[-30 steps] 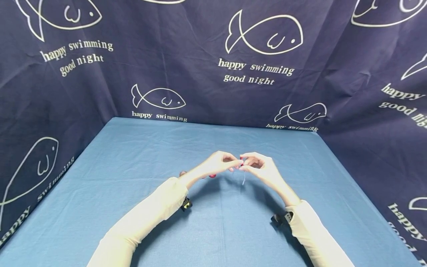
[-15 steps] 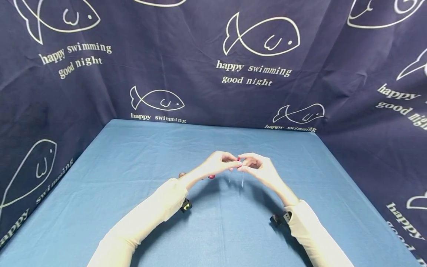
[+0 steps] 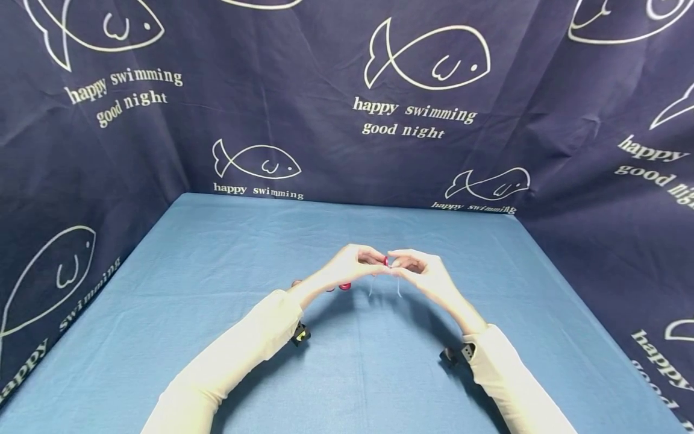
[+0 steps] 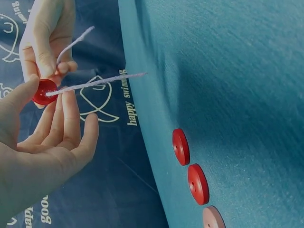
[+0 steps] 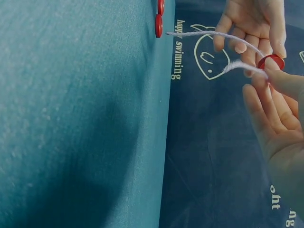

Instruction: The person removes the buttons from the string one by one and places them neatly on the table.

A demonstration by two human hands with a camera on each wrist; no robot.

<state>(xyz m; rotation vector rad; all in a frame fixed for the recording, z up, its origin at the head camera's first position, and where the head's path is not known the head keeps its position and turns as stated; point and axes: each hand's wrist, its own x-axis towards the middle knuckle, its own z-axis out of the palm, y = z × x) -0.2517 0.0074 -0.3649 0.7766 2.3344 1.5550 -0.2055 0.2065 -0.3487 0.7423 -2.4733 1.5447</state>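
Observation:
Between the thumb and fingers of my left hand is a red button, held above the table. A pale lilac string runs through it, with one end sticking out on the left hand's side. Opposite, the right hand pinches the string close against the button, and the other short end hangs out past its fingertips. Both hands meet at the button, fingertips nearly touching. In the head view the fingers partly hide the button.
On the blue cloth-covered table, below the left forearm, stand two red buttons and a pink one in a row, tilted in the left wrist view. A dark blue curtain with fish drawings surrounds the table's back and sides.
A second string end has come into sight under the left hand, and the two hanging ends are now farther apart. The button has shifted slightly left, toward the left fingers.

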